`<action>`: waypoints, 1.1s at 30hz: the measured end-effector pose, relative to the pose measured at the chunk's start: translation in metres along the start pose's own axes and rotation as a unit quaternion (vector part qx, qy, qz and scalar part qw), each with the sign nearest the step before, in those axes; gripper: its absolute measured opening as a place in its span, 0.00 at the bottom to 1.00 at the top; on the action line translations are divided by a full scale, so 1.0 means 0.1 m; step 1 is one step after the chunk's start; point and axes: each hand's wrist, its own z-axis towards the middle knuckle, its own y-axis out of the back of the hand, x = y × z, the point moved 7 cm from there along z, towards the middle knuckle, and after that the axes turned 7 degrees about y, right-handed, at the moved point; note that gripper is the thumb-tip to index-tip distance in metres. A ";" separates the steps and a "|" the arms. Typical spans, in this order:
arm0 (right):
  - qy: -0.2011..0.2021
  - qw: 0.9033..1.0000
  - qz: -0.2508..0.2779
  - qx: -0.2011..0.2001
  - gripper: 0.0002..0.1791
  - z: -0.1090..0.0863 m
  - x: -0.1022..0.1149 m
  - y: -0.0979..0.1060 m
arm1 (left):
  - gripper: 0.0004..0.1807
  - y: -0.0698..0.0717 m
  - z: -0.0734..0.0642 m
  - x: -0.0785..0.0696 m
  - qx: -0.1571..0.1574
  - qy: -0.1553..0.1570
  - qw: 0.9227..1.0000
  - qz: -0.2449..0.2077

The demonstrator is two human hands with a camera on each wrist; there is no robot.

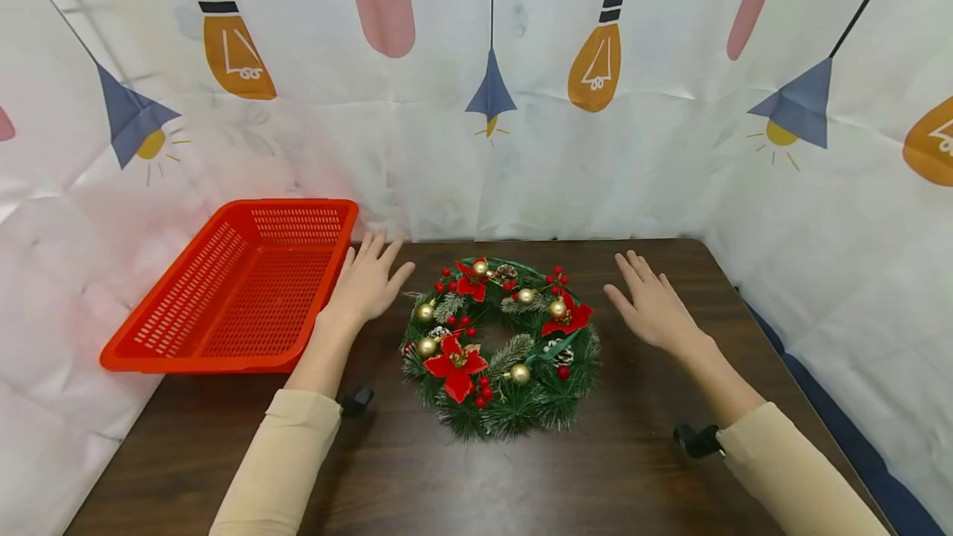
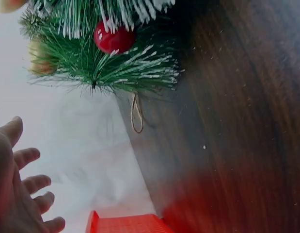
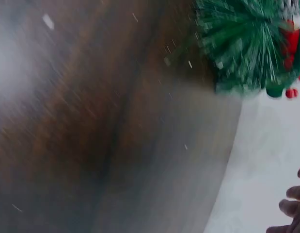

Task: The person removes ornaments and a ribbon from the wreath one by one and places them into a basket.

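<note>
A green wreath [image 1: 514, 412] lies on the table between my two hands, dressed with red poinsettias, gold balls, red berries and pinecones. My left hand [image 1: 366, 284] is left of it with fingers spread, beside the red basket's right rim. On the other side, my right hand [image 1: 653, 308] is held with its fingers extended, apart from the wreath. Neither hand holds anything. In the left wrist view a twine loop [image 2: 136, 116] sticks out from the wreath's edge, near a shiny red ball [image 2: 114, 38]. The right wrist view catches frosted green needles [image 3: 246, 43] and some fingertips [image 3: 289, 208].
A red plastic basket [image 1: 223, 364] with slotted sides stands at the table's left. The dark wooden table [image 1: 484, 495] ends at the back against a white curtain [image 1: 447, 172] printed with lamps and bulbs. Small black devices [image 1: 356, 400] sit at both wrists.
</note>
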 end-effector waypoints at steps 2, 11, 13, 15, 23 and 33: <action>0.011 1.000 0.007 -0.011 0.41 -0.04 0.04 -0.03 | 0.38 -0.01 -0.03 -0.01 -0.006 -0.005 1.000 -0.008; 0.068 0.996 0.031 -0.038 0.38 -0.27 0.33 -0.10 | 0.35 -0.06 -0.21 -0.06 -0.038 -0.025 0.998 -0.038; 0.077 0.996 0.031 -0.041 0.38 -0.33 0.39 -0.11 | 0.35 -0.06 -0.25 -0.09 -0.045 -0.032 0.998 -0.043; 0.085 0.995 0.033 -0.041 0.37 -0.39 0.46 -0.12 | 0.35 -0.06 -0.29 -0.11 -0.051 -0.038 0.997 -0.047; 0.129 0.990 0.034 -0.054 0.36 -0.56 0.70 -0.13 | 0.34 -0.03 -0.43 -0.20 -0.060 -0.059 0.995 -0.057; 0.236 0.969 -0.001 -0.068 0.35 -0.65 1.00 -0.22 | 0.32 -0.03 -0.57 -0.36 -0.047 -0.076 0.990 -0.109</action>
